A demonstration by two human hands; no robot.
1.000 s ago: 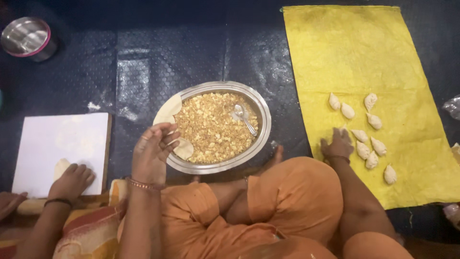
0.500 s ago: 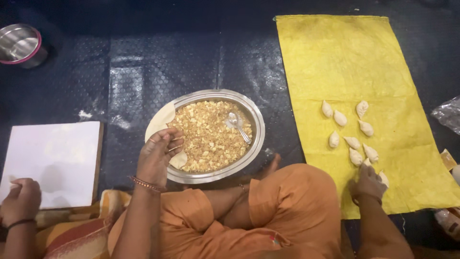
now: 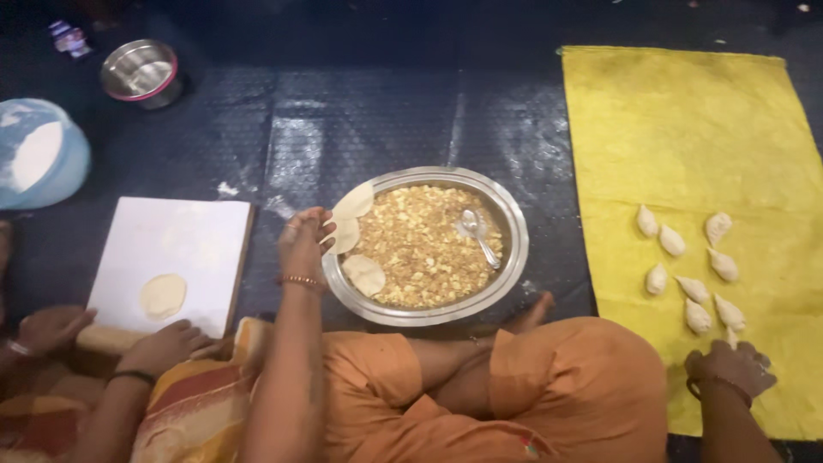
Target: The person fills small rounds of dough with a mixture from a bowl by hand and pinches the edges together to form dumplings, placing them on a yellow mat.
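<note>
Two hands belong to the person in orange, and they are well apart. The left hand [image 3: 302, 243] has its fingertips pinched on a small dough round [image 3: 345, 233] at the near left rim of the steel platter [image 3: 512, 225]; the round hangs just over that rim, touching another round [image 3: 355, 201] that leans there. A third round [image 3: 365, 273] lies on the crumbly filling [image 3: 418, 249] inside the platter, and a spoon [image 3: 477, 231] rests in the filling toward the right. The right hand [image 3: 734, 366] sits knuckles-up on the yellow cloth [image 3: 686, 120], fingers curled; whether it grips anything I cannot tell. Just above it lie folded dumplings [image 3: 696, 315] in loose rows. At the left, another person's hands [image 3: 163, 343] rest on a rolling pin [image 3: 103, 338] at the near edge of a white board [image 3: 171, 240] bearing a flat dough disc [image 3: 163, 295]. A steel bowl [image 3: 141, 72] and a blue tub [image 3: 43, 154] stand beyond.
</note>
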